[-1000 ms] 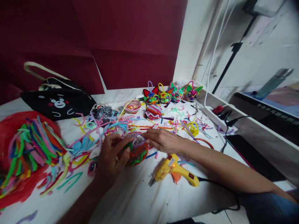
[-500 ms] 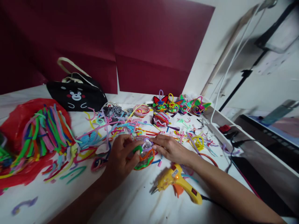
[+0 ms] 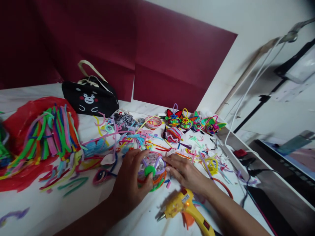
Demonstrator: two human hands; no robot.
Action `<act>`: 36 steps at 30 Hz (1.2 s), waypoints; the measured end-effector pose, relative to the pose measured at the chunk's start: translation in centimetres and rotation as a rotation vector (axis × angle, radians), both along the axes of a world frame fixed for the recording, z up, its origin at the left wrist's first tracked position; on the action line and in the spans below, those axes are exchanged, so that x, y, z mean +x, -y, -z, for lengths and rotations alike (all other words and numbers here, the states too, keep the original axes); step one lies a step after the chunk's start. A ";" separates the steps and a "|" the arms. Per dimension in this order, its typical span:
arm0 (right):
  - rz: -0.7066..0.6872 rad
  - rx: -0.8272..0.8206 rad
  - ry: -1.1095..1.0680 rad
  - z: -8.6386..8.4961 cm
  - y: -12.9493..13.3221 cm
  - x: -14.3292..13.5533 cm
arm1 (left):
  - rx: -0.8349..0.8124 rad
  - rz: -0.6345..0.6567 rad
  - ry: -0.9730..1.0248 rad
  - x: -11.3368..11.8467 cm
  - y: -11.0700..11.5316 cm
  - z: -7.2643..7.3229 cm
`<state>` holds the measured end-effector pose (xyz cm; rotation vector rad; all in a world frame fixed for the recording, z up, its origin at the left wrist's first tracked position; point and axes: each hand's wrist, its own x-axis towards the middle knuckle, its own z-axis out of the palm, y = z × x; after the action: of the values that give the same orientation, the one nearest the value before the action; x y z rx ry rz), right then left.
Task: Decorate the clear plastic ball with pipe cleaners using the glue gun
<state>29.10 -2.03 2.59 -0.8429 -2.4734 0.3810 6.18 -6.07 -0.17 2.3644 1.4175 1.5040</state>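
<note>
Between my hands is a clear ball (image 3: 157,164) wrapped with purple, orange and green pipe cleaners. A round green pipe-cleaner disc (image 3: 150,170) sits on its near side. My left hand (image 3: 134,177) grips the ball from the left, its thumb against the disc's lower edge and its fingers over the top. From the right, my right hand (image 3: 184,170) presses its fingers and thumb against the ball's side. Just in front of the right hand, a yellow hot glue gun (image 3: 179,205) lies on the table with an orange light lit and its nozzle pointing left.
Left, a red plastic bag (image 3: 14,131) lies under bundled pipe cleaners (image 3: 54,131). A black bag (image 3: 91,98) stands behind. Colourful cat-faced ornaments (image 3: 173,118) line the back, near a pink-striped ball (image 3: 173,134). Scraps cover the middle; a power strip (image 3: 236,157) is at right.
The green disc, held up by my left thumb and fingers before, now rests on the ball's near side. My left hand has spread around the ball. The view has shifted slightly.
</note>
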 end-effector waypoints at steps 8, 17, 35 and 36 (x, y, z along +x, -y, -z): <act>-0.027 -0.022 -0.004 0.0 -0.1 0.1 | 0.042 -0.050 -0.059 0.1 0.1 0.0; -0.040 -0.025 -0.037 0.1 -0.4 0.1 | 0.025 0.063 -0.138 -0.4 0.0 -0.4; -0.045 -0.015 -0.056 0.7 -1.3 0.3 | 0.048 0.156 -0.173 -0.7 -1.0 -0.9; -0.043 -0.016 -0.056 0.7 -1.4 0.3 | 0.048 0.161 -0.177 -0.8 -1.1 -0.9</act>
<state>29.42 -0.65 1.89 -0.7760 -2.4434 0.4345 5.40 -4.94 0.69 2.6255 1.1967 1.3342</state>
